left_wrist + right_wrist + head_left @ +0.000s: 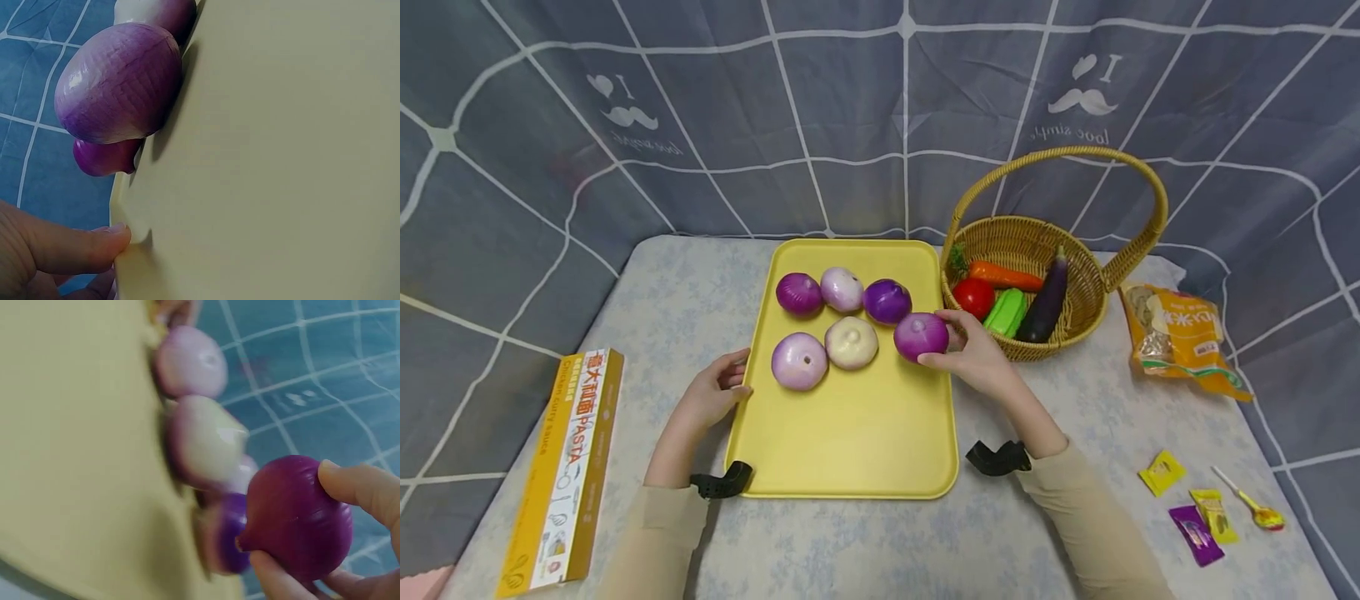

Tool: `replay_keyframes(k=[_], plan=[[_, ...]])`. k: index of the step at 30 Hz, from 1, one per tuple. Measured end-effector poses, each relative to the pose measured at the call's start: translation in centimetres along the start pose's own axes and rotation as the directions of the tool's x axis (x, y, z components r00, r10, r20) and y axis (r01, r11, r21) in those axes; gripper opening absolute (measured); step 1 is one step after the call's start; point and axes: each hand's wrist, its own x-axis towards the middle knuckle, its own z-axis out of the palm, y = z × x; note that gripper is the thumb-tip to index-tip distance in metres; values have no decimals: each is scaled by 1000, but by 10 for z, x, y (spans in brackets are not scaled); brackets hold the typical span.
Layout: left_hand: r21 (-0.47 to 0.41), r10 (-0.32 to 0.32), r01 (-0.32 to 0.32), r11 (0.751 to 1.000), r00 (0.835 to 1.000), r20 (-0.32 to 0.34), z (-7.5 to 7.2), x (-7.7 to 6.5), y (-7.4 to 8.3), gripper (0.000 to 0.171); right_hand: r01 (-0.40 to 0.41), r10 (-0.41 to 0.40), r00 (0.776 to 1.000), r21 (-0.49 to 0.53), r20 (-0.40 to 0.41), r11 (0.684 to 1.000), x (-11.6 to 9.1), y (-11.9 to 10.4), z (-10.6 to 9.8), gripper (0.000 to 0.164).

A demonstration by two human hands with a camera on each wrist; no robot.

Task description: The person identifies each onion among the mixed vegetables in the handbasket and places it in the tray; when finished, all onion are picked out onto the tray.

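My right hand (973, 350) grips a purple onion (921, 337) over the right part of a yellow tray (842, 454); in the right wrist view, thumb and fingers hold the onion (300, 519) from both sides. With thumb on the rim and fingers beyond it, my left hand (715, 390) pinches the tray's left edge. On the tray, a magenta onion (799, 294), a pale lilac onion (842, 289) and a dark purple onion (887, 302) form a back row. In front of them sit a light purple onion (800, 362) and a cream-white onion (852, 343).
A wicker basket (1093, 312) behind the right hand holds a carrot, a tomato, a green vegetable and an eggplant (1047, 300). Farther right lie an orange food bag (1183, 337), several wrapped sweets (1197, 535) and a lollipop (1268, 518). A pasta box (561, 475) lies far left.
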Motion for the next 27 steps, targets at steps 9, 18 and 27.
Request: replay_keyframes(k=[9,18,27], plan=[[3,-3,3,1000,1000,-1,-1,0,3,61,58,-58,998,-51,1,997,11,18,29,75],[-3,-25,25,1000,1000,-8,-2,-1,2,61,121,-121,993,-33,10,992,13,20,44,80],[13,-10,10,1000,1000,-12,-2,-1,4,61,85,-84,996,-55,12,995,4,12,37,84]])
